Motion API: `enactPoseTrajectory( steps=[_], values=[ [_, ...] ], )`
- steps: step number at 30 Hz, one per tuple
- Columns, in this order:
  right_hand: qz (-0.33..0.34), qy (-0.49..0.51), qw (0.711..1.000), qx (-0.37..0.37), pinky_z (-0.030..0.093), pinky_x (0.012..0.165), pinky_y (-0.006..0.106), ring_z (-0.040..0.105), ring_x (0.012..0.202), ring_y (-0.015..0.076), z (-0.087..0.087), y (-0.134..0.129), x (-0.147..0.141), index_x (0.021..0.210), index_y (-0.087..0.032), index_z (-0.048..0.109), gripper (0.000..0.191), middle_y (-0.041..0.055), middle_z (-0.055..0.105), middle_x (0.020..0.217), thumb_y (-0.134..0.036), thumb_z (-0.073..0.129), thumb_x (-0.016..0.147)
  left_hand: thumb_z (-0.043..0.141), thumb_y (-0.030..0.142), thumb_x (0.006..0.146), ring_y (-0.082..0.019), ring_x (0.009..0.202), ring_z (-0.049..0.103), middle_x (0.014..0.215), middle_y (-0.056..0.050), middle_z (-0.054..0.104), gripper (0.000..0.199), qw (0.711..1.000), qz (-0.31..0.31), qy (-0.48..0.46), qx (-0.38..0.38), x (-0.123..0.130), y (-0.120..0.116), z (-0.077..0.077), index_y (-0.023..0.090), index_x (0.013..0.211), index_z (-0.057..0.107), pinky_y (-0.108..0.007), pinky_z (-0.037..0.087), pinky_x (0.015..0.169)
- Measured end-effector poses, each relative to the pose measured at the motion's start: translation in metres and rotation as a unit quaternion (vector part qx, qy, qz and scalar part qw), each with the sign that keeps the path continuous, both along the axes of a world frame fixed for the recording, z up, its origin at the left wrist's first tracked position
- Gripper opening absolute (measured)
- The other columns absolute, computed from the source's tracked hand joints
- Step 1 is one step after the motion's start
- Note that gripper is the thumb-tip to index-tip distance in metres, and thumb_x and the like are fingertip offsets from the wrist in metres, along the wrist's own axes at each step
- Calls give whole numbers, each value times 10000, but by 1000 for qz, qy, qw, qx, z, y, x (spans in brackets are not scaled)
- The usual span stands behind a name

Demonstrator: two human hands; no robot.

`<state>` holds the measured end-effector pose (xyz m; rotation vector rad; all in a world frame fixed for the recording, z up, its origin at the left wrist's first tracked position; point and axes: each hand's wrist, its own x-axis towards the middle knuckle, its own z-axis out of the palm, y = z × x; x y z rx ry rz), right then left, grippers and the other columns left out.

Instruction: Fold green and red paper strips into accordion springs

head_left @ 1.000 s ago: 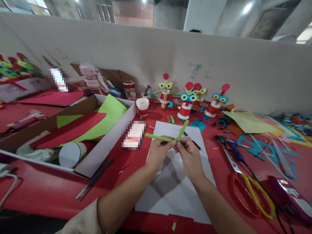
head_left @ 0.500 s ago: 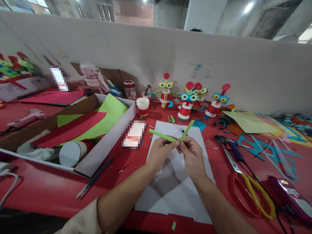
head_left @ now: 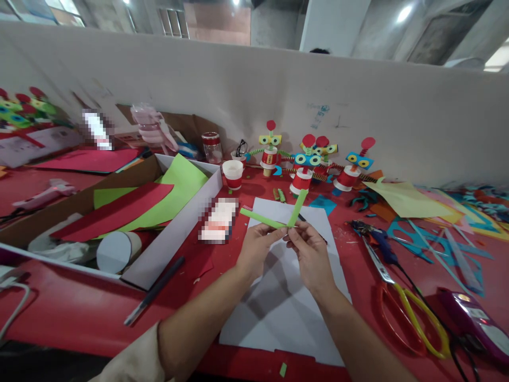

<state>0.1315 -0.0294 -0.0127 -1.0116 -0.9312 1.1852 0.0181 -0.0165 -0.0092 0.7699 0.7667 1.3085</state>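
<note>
Here are my two hands at the middle of the view, fingertips nearly meeting over the white paper (head_left: 286, 323) on the red surface (head_left: 91, 310). Between them sit the green strips (head_left: 295, 213), and everything hangs on that join: it lies right at the fingertips, in the narrow gap between the hands, with neither hand clearly nearer.

Left hand (head_left: 255, 250) first: thumb and fingers are closed in a pinch on the green. From there the left length (head_left: 260, 218) runs out leftward and a little away from me, just beyond the knuckles, its far end free. Right hand (head_left: 314, 257) now: it's pinched narrow too, thumb against fingers, gripping right at the join. The right length (head_left: 298, 205) goes mostly away from me, leaning slightly right, its far end free as well.

So the two long axes make an open V, mouth facing away from my wrists, point toward them. Whether that's two pieces or one folded, I can't tell; the fingers cover the meeting point.

Just beyond the right hand, a dark pen (head_left: 303, 218) slants across the paper, partly hidden. The scissors (head_left: 380, 265) lie well apart, off to the right, blades pointing away from me.
</note>
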Motion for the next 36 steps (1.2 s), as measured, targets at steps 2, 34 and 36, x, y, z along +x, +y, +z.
enactPoseTrajectory(
  steps=[2,34,36],
  values=[
    [-9,-25,999,24,440,625,277,542,635,120,-1,-1,1,836,-212,670,169,-22,623,707,-339,724,737,773,266,647,-172,727,598,713,-46,689,169,1000,-4,7,15,0,-1,2,130,735,725,-334,451,778],
    [-20,20,1000,-1,416,563,269,518,591,121,6,0,1,699,-212,688,188,-16,607,637,-357,786,632,757,288,683,-159,690,572,703,-32,666,145,995,-35,52,71,-2,-1,3,153,723,725,-311,453,700],
    [-19,11,1000,2,415,563,268,517,590,119,5,0,1,711,-211,689,178,-17,604,636,-355,775,650,761,289,676,-160,684,572,699,-33,665,146,996,-35,52,68,-2,-1,3,152,711,724,-313,453,692]
  ],
)
